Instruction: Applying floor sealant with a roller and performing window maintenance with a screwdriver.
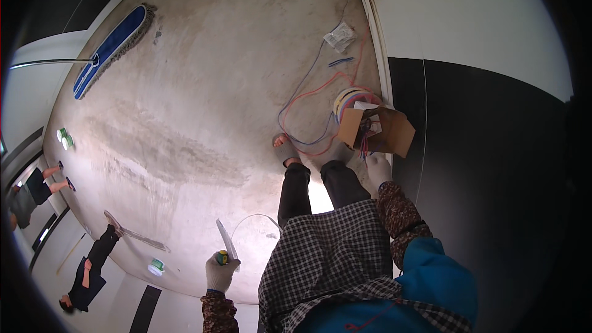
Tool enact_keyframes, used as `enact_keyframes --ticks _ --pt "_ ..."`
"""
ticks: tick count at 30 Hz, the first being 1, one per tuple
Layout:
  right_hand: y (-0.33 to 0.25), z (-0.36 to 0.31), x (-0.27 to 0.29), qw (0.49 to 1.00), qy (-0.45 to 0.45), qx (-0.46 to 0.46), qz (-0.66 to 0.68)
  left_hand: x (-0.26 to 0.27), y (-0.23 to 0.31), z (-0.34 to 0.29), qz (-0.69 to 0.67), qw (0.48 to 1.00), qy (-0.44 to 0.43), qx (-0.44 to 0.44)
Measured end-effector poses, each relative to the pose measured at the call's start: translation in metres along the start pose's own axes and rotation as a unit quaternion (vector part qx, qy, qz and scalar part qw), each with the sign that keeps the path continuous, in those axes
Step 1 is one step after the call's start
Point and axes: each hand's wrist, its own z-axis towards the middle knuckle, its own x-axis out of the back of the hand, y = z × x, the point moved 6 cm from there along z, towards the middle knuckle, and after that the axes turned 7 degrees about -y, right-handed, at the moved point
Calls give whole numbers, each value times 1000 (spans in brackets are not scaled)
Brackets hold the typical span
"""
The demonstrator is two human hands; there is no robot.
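My left hand (221, 274), in a pale glove, is closed round a small yellow-and-green round-ended object (222, 257), perhaps a tool handle; its kind does not show clearly. A long whitish strip (226, 240) rises beside it from the same hand, with a thin pale band curving off to the right. At the right, my gloved right hand (379, 169) is at the lower edge of an open cardboard box (396, 129). Its fingers are pinched on thin red and blue wires (364, 145) hanging out of the box. The fingertips are small and partly hidden.
Coils of wire (345, 100) lie behind the box, with red wire (317, 94) and blue wire (308, 76) looping over the floor by my feet. A clear plastic bag (340, 37) lies near the wall. A blue dust mop (117, 49) and two people (92, 274) are at left.
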Motion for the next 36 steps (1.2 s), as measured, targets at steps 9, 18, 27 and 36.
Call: enact_keyframes --ticks 9,18,27,36 --pt "-19 46 5 992 106 56 -24 -1 -4 -6 -16 1000 18 7" --pt "-16 35 29 990 60 56 -111 9 -36 -13 20 998 33 -39" --pt "-14 -58 27 990 29 113 -74 18 -19 -39 -38 998 34 -45" --pt "-52 -185 8 975 -54 214 -32 52 4 -90 -41 981 76 -171"
